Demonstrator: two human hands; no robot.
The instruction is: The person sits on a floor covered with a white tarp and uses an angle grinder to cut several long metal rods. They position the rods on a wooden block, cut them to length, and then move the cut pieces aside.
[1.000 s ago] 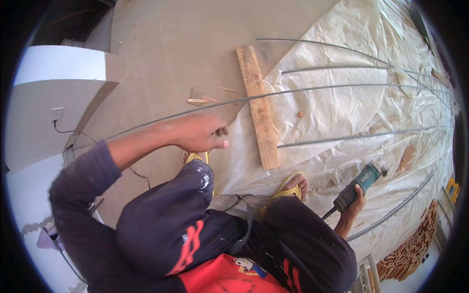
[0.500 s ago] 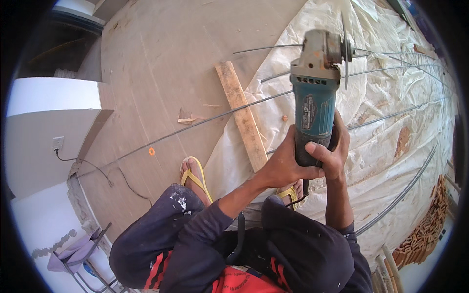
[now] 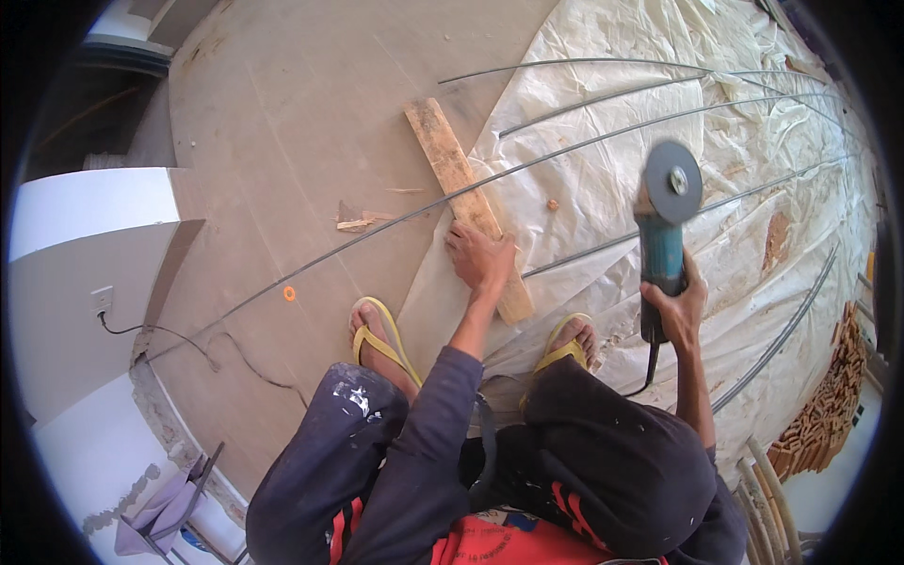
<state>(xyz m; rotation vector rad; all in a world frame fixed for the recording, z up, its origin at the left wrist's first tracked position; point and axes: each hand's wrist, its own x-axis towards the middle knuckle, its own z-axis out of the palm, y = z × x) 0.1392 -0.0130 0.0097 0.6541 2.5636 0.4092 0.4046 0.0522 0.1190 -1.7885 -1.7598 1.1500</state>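
My right hand (image 3: 682,299) is wrapped around the rear of a teal and black angle grinder (image 3: 662,247). The grinder is held above the plastic sheet, its grey cutting disc (image 3: 673,182) at the far end with the flat face turned toward me. A black cord hangs from its back end. My left hand (image 3: 482,254) grips a rough wooden plank (image 3: 439,146) on the floor, fingers curled over its left edge. A long thin steel rod (image 3: 348,247) lies across the plank, just beyond that hand.
More steel rods (image 3: 612,99) lie over the crumpled plastic sheet (image 3: 725,292) at right. An orange ring (image 3: 289,294) and wood splinters (image 3: 363,223) sit on the tiled floor. A black cord runs from the wall outlet (image 3: 102,301). Stacked bricks (image 3: 819,405) stand at far right.
My left hand has left the grinder and moved onto the plank. My right hand has shifted the grinder right and nearer, turning its disc from edge-on to face-on.
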